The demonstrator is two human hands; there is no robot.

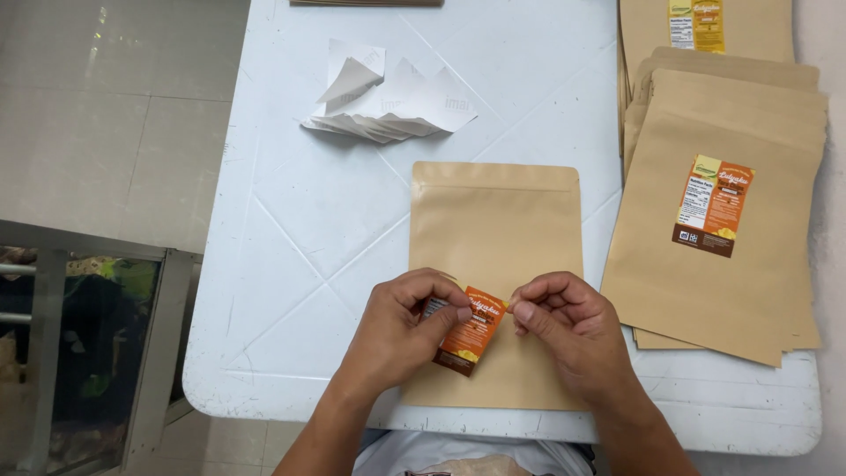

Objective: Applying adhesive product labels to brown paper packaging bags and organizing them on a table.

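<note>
Pinching 1 curled orange label [471, 333] at lower centre, left hand [401, 330] and right hand [564, 330] hovered over a blank kraft pouch [493, 220].

The left hand [405, 326] covers the left part of the orange label [471, 330], and the fingers [529, 310] of the right hand [568, 330] hide its upper right corner; whether backing paper clings there cannot be told. Both hands cover the lower middle of the plain brown pouch [493, 229]. At one o'clock, the stacked pouches [731, 220] overlap, only the top one showing whole, and the farthest is cut by the upper edge. At twelve o'clock a brown strip [366, 3] is cropped. The desk [300, 220] runs off the top.
</note>
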